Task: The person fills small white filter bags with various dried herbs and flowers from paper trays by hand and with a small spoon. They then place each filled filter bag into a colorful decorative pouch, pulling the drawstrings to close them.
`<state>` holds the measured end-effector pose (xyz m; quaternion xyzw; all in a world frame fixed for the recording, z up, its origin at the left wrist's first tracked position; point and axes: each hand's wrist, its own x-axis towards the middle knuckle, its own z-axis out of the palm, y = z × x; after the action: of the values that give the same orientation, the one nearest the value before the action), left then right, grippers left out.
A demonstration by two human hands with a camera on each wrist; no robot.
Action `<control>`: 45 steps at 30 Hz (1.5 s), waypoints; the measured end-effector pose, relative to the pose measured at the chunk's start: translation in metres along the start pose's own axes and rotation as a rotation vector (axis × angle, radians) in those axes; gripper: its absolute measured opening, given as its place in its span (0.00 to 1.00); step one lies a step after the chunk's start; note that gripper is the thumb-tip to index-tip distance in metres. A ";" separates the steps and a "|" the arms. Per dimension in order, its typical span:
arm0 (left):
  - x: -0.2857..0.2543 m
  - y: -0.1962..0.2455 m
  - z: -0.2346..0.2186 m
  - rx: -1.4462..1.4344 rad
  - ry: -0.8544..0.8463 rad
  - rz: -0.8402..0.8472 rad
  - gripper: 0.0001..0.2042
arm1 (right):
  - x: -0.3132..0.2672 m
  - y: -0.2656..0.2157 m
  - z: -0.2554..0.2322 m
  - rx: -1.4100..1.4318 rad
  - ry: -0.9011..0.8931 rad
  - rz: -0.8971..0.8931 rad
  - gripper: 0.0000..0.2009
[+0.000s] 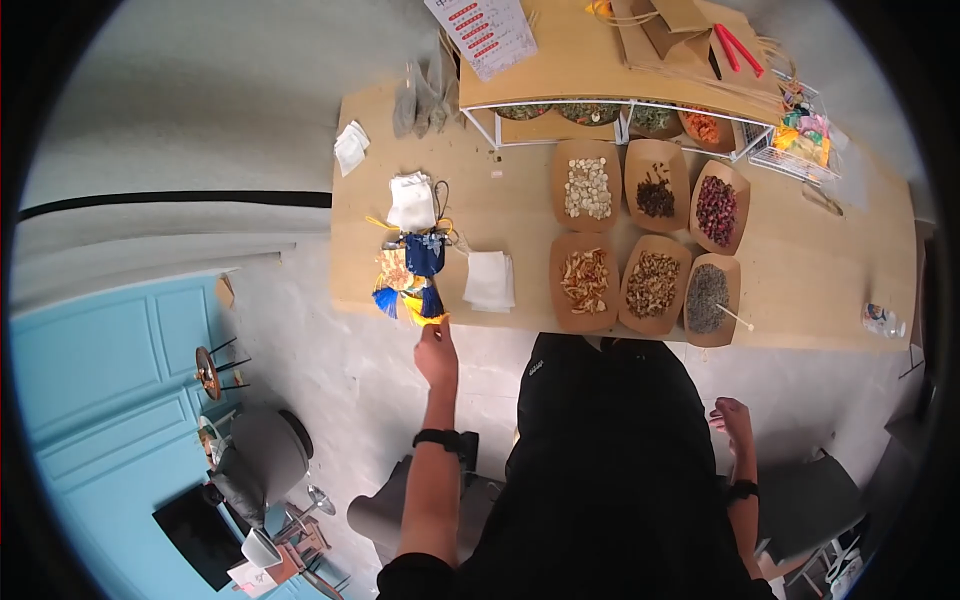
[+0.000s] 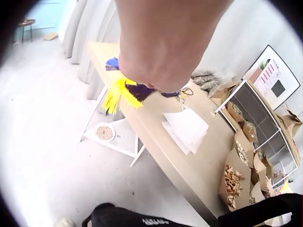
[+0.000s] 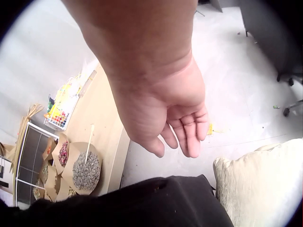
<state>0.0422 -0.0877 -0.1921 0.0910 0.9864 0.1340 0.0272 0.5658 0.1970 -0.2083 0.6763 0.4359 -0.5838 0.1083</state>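
Observation:
My left hand (image 1: pixel 436 355) reaches the table's front edge, its fingertips right at a yellow tassel (image 1: pixel 428 309). In the left wrist view the wrist hides its fingers, and I cannot tell whether they grip the tassel. Above the tassel lie a dark blue sachet (image 1: pixel 425 255), a patterned yellow sachet (image 1: pixel 394 264) and a bright blue tassel (image 1: pixel 385 300). Dark tassel strands (image 2: pixel 139 91) show beside the yellow ones in the left wrist view. White pouches (image 1: pixel 489 280) lie to the right. My right hand (image 3: pixel 165 113) hangs beside the body with relaxed fingers, holding nothing.
Several paper trays (image 1: pixel 585 318) of dried herbs stand on the table, one with a small stick (image 1: pixel 737 317) in it. More white pouches (image 1: pixel 411 202) lie behind the sachets. A wooden-topped rack (image 1: pixel 590 85) stands at the back, with a wire basket (image 1: pixel 790 160) at its right.

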 end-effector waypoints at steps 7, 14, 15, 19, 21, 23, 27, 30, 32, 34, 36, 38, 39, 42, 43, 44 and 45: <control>0.118 0.011 0.004 0.181 0.211 0.240 0.20 | -0.022 0.036 0.043 0.121 0.109 0.027 0.16; 0.172 -0.019 0.041 -0.023 -0.107 0.085 0.17 | -0.072 0.054 0.114 -0.071 0.115 -0.172 0.16; 0.172 -0.017 0.036 -0.234 -0.104 0.012 0.15 | -0.080 0.045 0.121 -0.130 0.124 -0.139 0.16; 0.157 -0.006 -0.007 -0.532 0.080 0.070 0.09 | -0.088 0.056 0.133 0.134 0.122 -0.098 0.16; 0.154 -0.005 -0.027 -0.480 0.169 0.160 0.07 | -0.091 0.055 0.135 0.126 0.143 -0.108 0.16; 0.150 0.002 -0.050 -0.425 0.268 0.237 0.05 | -0.085 0.054 0.134 0.106 0.156 -0.125 0.15; 0.126 0.029 -0.097 -0.501 0.305 0.242 0.05 | -0.051 0.073 0.112 -0.208 0.221 -0.172 0.14; 0.091 0.042 -0.121 -0.593 0.247 0.368 0.03 | -0.061 0.025 0.096 -0.308 0.304 -0.345 0.13; 0.062 0.053 -0.135 -0.584 0.198 0.433 0.04 | -0.105 -0.064 0.083 -0.354 0.378 -0.478 0.11; 0.034 0.073 -0.140 -0.632 0.133 0.547 0.07 | -0.147 -0.155 0.084 -0.309 0.333 -0.647 0.09; 0.000 0.096 -0.143 -0.667 0.033 0.554 0.08 | -0.181 -0.211 0.092 -0.193 0.195 -0.848 0.05; -0.030 0.120 -0.142 -0.719 -0.134 0.596 0.09 | -0.207 -0.248 0.100 -0.169 0.048 -1.084 0.06; -0.044 0.132 -0.141 -0.739 -0.210 0.634 0.09 | -0.214 -0.259 0.102 -0.196 -0.011 -1.218 0.08; -0.078 0.166 -0.139 -0.764 -0.325 0.730 0.10 | -0.209 -0.276 0.100 -0.323 -0.137 -1.464 0.09; -0.089 0.177 -0.141 -0.768 -0.362 0.737 0.10 | -0.207 -0.278 0.100 -0.371 -0.140 -1.497 0.08; -0.099 0.185 -0.141 -0.769 -0.391 0.734 0.10 | -0.202 -0.274 0.099 -0.381 -0.125 -1.482 0.08; -0.106 0.192 -0.139 -0.771 -0.419 0.735 0.10 | -0.195 -0.269 0.096 -0.489 -0.188 -1.435 0.08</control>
<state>0.1688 0.0385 -0.0032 0.4360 0.7434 0.4638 0.2052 0.3180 0.2042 0.0336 0.1318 0.8743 -0.4530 -0.1144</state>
